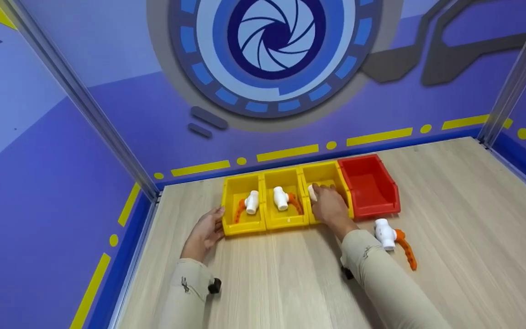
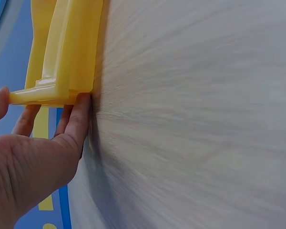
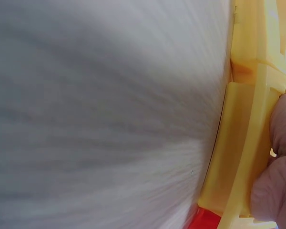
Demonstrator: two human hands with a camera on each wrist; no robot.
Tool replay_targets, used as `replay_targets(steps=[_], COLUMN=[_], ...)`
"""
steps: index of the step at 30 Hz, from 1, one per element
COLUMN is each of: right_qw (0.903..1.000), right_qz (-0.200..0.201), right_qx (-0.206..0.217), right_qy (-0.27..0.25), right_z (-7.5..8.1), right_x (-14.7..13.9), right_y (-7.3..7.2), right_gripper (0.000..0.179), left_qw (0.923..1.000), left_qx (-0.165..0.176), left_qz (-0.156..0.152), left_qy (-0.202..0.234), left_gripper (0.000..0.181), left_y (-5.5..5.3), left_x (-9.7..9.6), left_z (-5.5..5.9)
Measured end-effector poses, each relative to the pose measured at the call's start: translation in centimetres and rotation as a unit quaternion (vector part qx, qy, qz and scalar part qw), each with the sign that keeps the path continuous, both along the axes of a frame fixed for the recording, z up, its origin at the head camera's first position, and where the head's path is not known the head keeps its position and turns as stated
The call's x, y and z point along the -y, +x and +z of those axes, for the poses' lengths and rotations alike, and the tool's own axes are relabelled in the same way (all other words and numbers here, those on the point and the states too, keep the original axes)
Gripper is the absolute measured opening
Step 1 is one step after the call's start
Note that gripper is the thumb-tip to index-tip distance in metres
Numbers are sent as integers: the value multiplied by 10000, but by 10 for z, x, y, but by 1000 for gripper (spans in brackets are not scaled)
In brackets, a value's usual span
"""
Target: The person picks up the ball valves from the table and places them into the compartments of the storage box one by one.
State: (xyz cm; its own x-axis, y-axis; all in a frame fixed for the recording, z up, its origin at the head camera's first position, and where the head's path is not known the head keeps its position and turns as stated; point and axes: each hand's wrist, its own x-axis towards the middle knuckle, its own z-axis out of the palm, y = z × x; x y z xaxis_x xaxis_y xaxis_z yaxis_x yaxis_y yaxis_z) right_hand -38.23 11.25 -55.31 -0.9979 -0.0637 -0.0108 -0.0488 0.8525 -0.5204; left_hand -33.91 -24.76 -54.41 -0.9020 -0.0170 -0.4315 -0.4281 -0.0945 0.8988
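Note:
Three yellow bins stand side by side in the head view. A white ball valve with an orange handle (image 1: 252, 202) lies in the left yellow bin (image 1: 244, 227), and another ball valve (image 1: 281, 198) in the middle yellow bin (image 1: 286, 222). My left hand (image 1: 206, 228) touches the left bin's outer side, its fingers (image 2: 76, 121) fairly straight against the wall and its thumb at the rim. Inside the right yellow bin (image 1: 320, 169) my right hand (image 1: 330, 206) pinches a white ball valve (image 1: 312, 193), mostly hidden by the fingers.
A red bin (image 1: 370, 185) adjoins the yellow row on the right. In front of it, by my right sleeve, another ball valve (image 1: 385, 234) lies on the wooden table (image 1: 281, 278). Printed panels (image 1: 121, 100) wall in the back and both sides.

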Motion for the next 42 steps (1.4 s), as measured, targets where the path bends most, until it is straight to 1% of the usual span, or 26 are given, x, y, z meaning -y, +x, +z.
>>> replay_targets(steps=[4, 8, 14, 17, 19, 22, 25, 26, 27, 29, 31, 33, 35, 38, 42], right_qw=[10000, 10000, 9999, 9996, 9989, 9961, 9928, 9921, 9917, 9908, 9880, 9842, 9810, 9787, 9756], right_qz=[42, -24, -61, -53, 52, 212, 409, 435, 494, 658, 801, 899, 923, 863, 775], right_qx=[-46, 61, 31, -39, -157, -214, -243, -244, -334, -611, -947, -1301, -1550, -1771, -2006], right_qy=[61, 32, -85, -266, -439, -835, -1103, -1148, -1142, -1010, -919, -798, -713, -584, -437], right_z=[0, -1, -2, 0, 1, 5, 13, 18, 23, 35, 47, 57, 65, 70, 68], right_x=[0, 0, -3, -5, -7, -11, -19, -22, -26, -37, -49, -64, -80, -104, -128], right_y=[1, 1, 0, 1, 3, 11, 25, 32, 39, 54, 69, 83, 96, 112, 126], right_gripper=[61, 61, 63, 62, 61, 60, 59, 59, 57, 53, 46, 40, 35, 30, 24], left_qw=[10000, 10000, 9999, 10000, 10000, 10000, 10000, 10000, 10000, 10000, 10000, 9999, 9998, 9997, 9994], left_qx=[-8, 69, 99, 53, -3, -33, 42, 55, 56, 51, 25, 18, 45, 53, 92], left_qz=[-1, -19, -43, -42, -81, -60, 14, 16, 13, 16, 12, 39, 75, 92, 157], left_qy=[35, 65, 36, 21, -25, -70, -65, -47, -29, 28, 81, 129, 169, 209, 279], left_gripper=[60, 61, 62, 61, 61, 60, 57, 57, 57, 57, 57, 56, 56, 57, 59], left_y=[1, 1, -1, -3, -4, -5, -4, -4, -4, -4, -3, -3, -3, -4, -5], left_x=[2, 2, 0, -1, -1, -1, 0, 0, 0, 0, 0, 1, 1, 1, 2], left_z=[-1, -2, 2, 4, 4, 3, 3, 4, 4, 4, 4, 4, 4, 4, 4])
